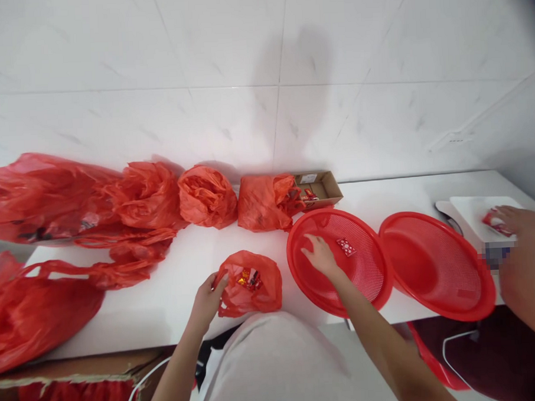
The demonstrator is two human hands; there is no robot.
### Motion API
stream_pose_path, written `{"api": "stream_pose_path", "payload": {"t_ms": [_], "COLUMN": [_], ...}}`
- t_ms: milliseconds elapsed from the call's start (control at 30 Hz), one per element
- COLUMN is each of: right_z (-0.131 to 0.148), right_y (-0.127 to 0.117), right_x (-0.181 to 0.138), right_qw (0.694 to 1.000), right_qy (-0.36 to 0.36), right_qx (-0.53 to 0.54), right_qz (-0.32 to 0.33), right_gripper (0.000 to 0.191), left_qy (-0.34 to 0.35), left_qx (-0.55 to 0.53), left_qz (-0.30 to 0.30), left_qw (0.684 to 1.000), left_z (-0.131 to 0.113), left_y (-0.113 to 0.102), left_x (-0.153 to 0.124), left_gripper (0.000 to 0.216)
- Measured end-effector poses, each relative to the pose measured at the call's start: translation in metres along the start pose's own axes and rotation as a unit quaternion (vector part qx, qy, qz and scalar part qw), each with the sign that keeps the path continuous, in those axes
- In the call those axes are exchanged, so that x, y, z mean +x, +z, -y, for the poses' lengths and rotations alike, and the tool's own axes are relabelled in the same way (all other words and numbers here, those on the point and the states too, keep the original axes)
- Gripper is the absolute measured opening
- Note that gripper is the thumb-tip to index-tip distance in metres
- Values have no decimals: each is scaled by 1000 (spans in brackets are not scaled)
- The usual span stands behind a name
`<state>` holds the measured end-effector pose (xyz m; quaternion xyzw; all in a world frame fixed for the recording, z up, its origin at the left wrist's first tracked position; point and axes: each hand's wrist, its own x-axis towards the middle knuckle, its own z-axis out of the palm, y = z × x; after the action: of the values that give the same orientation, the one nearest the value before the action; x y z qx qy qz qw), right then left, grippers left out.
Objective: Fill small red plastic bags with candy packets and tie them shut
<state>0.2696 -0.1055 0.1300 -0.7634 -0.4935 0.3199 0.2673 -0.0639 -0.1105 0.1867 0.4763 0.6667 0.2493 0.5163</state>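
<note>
My left hand (210,299) is closed on the left rim of an open red plastic bag (271,292) at the table's front. Inside that bag lie a few small shiny packets (248,278) in gold, red and dark colours. Over the red plastic basket (297,270) to the right, my right hand (319,254) reaches in with its fingers apart and nothing seen between them. A small red packet with white spots (346,247) lies in the basket, just right of that hand and apart from it.
A second red basket (423,253) overlaps the first one's right side. Beyond it, a co-worker's hand (514,219) rests on a red-and-white packet on a white scale-like device (467,215). Several filled red bags (207,197) and a cardboard box (326,186) line the wall.
</note>
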Motion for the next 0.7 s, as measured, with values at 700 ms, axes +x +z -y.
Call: {"api": "stream_pose_path", "payload": {"t_ms": [700], "right_z": [77], "right_y": [27], "right_x": [-35], "right_qw": [928], "right_qy": [-49], "right_qx": [308], "right_qz": [205], "right_gripper": [45], "left_qy": [-1], "left_qx": [-26], "left_qz": [54], "left_qw": [998], "left_z": [-9], "left_y": [-23], "left_x": [-11], "left_gripper": [47]}}
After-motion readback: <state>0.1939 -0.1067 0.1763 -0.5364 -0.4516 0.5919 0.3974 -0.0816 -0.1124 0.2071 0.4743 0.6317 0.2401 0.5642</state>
